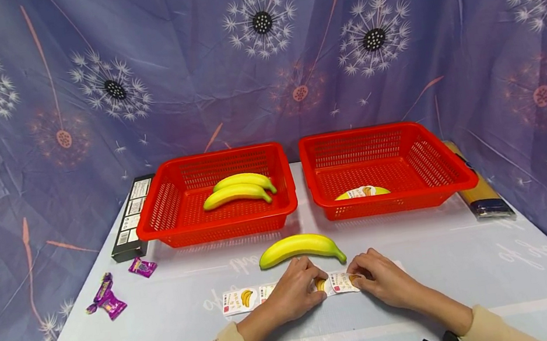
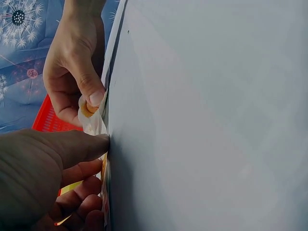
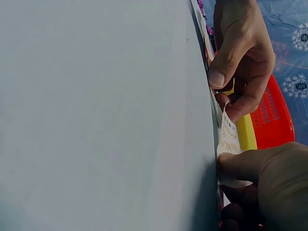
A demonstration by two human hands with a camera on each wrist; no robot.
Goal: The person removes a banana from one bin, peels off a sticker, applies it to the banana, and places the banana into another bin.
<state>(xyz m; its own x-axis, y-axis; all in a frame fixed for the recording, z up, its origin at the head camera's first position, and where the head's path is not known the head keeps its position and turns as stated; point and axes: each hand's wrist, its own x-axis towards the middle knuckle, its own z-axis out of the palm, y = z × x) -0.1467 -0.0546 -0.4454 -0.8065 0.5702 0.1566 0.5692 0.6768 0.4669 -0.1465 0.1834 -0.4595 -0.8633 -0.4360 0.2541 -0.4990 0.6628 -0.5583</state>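
A strip of white labels printed with bananas (image 1: 240, 300) lies across the table in front of me. My left hand (image 1: 294, 291) pinches the strip near its middle, thumb on the near edge and index finger at the far edge. Just to the right, my right hand (image 1: 388, 283) pinches a banana label (image 1: 342, 283) between thumb and fingers. In the right wrist view that label (image 3: 230, 134) stands partly lifted and bent, with one corner by the left fingertips. A yellow banana (image 1: 299, 246) rests just beyond both hands.
Behind stand two red baskets: the left basket (image 1: 224, 229) holds two bananas (image 1: 237, 193), the right basket (image 1: 390, 204) one labelled banana (image 1: 361, 192). Purple-wrapped candies (image 1: 111, 304) and a black box (image 1: 128, 230) lie left. A yellow-and-dark packet (image 1: 484, 195) lies right.
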